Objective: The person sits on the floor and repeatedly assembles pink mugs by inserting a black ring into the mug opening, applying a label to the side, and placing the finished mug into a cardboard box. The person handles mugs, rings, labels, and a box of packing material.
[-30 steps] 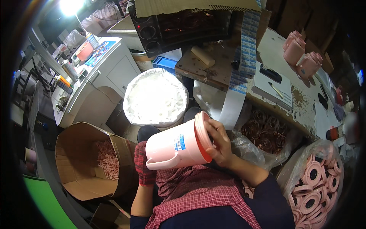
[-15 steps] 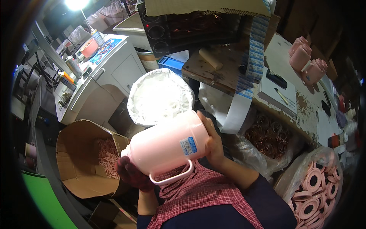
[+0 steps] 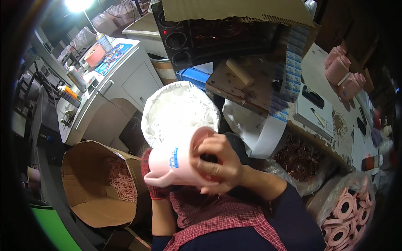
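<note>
A glossy pink jug [image 3: 160, 162] with a side handle and a blue-and-white sticker is tilted on its side in front of me, its wide end turned to the right. My left hand [image 3: 157, 192], in a dark red glove, supports its far left side; most of those fingers are hidden behind the jug. At the wide end, my bare right hand [image 3: 222, 161] curls its fingers over the rim, slightly blurred. A dark round spot shows between those fingers. Just beyond the jug stands a white-lined bin [image 3: 180, 104] of pale rings.
A cardboard box [image 3: 100, 184] of thin pink strips stands left. On the right are a bag of pink rings [image 3: 343, 217] and a bag of coppery rings [image 3: 297, 157]. The worn table [image 3: 339, 113] carries several pink jugs [image 3: 337, 70] and a roll of stickers [image 3: 293, 62].
The jug has swung so its wide end faces me more, and its handle now points left. My right hand has moved from its side onto the rim; the left hand has slipped behind it.
</note>
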A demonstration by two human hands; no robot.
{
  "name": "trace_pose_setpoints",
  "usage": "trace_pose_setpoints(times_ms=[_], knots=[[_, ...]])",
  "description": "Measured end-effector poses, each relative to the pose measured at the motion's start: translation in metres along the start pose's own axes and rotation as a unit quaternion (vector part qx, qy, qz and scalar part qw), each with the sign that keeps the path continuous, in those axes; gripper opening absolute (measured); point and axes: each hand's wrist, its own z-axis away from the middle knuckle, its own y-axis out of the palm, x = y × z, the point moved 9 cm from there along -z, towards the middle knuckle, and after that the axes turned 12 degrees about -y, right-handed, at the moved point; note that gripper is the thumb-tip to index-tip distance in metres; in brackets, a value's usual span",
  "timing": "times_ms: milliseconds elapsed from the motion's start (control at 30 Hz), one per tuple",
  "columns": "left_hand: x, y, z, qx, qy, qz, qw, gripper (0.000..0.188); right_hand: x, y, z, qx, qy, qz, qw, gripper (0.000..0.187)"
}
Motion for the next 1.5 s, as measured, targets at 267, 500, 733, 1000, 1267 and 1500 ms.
trace_pose_setpoints(times_ms=[267, 500, 733, 1000, 1267, 1500], knots=[[-0.07, 0.006, 0.01, -0.259, 0.204, -0.348, 0.878, 0.034, -0.103, 0.018, 0.016, -0.11, 0.285, -0.167, 0.937, 0.059], [-0.185, 0.013, 0.042, -0.276, 0.387, -0.361, 0.802, 0.037, -0.267, -0.078, -0.006, -0.099, 0.306, 0.122, 0.939, 0.036], [-0.154, -0.024, 0.004, -0.299, 0.178, -0.113, 0.931, 0.033, -0.4, -0.113, -0.039, 0.059, 0.185, 0.435, 0.879, 0.027], [-0.184, 0.037, 0.02, -0.209, 0.194, -0.318, 0.904, 0.022, -0.396, -0.106, -0.059, 0.075, 0.19, 0.395, 0.896, 0.021], [-0.112, 0.215, 0.111, 0.288, 0.403, -0.499, 0.711, 0.028, -0.352, -0.125, -0.053, -0.081, 0.191, 0.249, 0.946, 0.019], [-0.122, 0.163, 0.09, 0.079, 0.303, -0.361, 0.878, 0.035, -0.254, -0.077, 0.004, -0.241, 0.367, -0.34, 0.832, 0.02]])
